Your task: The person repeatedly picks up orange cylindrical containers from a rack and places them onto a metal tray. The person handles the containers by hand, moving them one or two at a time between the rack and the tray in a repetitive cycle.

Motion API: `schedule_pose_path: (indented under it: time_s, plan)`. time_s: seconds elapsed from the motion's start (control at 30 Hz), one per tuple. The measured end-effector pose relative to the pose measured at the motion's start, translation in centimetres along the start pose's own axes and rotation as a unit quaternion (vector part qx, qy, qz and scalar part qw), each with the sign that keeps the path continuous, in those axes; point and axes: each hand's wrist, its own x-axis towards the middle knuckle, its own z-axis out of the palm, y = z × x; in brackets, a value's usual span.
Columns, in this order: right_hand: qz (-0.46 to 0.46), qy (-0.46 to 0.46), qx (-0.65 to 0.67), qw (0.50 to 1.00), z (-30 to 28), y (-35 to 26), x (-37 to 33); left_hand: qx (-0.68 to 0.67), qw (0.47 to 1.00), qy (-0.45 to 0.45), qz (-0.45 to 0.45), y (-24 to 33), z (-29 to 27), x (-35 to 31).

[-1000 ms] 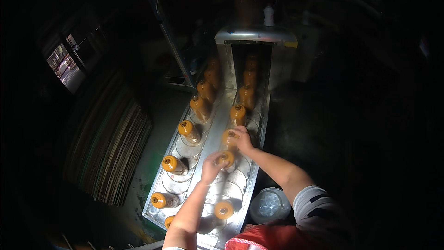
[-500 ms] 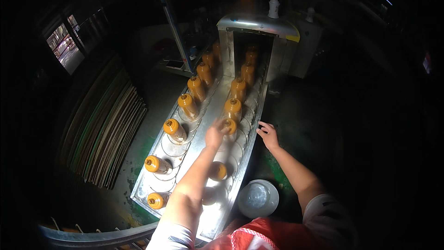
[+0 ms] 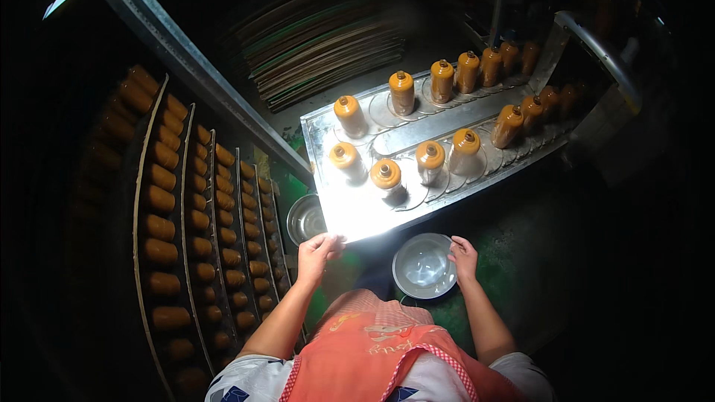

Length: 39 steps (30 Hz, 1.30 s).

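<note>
My left hand (image 3: pixel 316 251) is at the near corner of a metal conveyor table (image 3: pixel 410 130), its fingers bunched together. Glare there hides whatever they may hold. My right hand (image 3: pixel 463 256) is by the rim of a grey basin (image 3: pixel 424 266), fingers slightly bent and apart, with nothing seen in them. Orange-brown bottle-shaped pieces with small necks stand upright in two rows on round plates of the conveyor. Those nearest my hands are an orange piece (image 3: pixel 386 175), another orange piece (image 3: pixel 430 155) and a third orange piece (image 3: pixel 343 155).
Racks of shelves (image 3: pixel 182 186) holding many orange pieces rise on the left, with a metal post (image 3: pixel 216 67) beside them. A second basin (image 3: pixel 304 219) is under the table's left corner. Stacked boards (image 3: pixel 320 59) lie behind. A metal hood (image 3: pixel 599 59) spans the conveyor's far right.
My view has swung left, bringing the racks in. My left hand has come away from the orange piece over the conveyor to the table's near corner. My right hand is now beside the basin.
</note>
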Motion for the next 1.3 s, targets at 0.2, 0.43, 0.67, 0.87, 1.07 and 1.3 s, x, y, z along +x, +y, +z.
schedule_pose_path:
  time_s: [0.2, 0.43, 0.67, 0.87, 1.07, 1.3]
  plan:
    - [-0.013, -0.181, -0.074, 0.981, 11.3, -4.0, -4.9, -0.067, 0.982, 0.173, -0.018, -1.7, -9.9, -7.8]
    - [-0.023, -0.266, -0.164, 0.949, 22.9, -0.7, -7.1, -0.189, 0.935, 0.301, -0.009, -5.4, -23.2, -12.7]
    - [-0.021, -0.269, -0.171, 0.948, 35.8, -1.5, -9.0, -0.242, 0.913, 0.327, 0.018, -4.8, -35.5, -9.6]
    - [-0.103, -0.243, -0.133, 0.955, 44.9, -6.1, -7.9, -0.288, 0.918, 0.269, 0.05, -1.6, -42.6, -0.2]
    - [-0.358, -0.147, -0.162, 0.908, 47.7, -9.6, -2.9, -0.327, 0.915, 0.227, 0.07, -0.7, -45.1, 9.2]
    - [-0.409, -0.11, -0.267, 0.866, 53.4, -15.9, -3.3, -0.276, 0.938, 0.205, 0.034, -1.6, -47.6, 18.4]
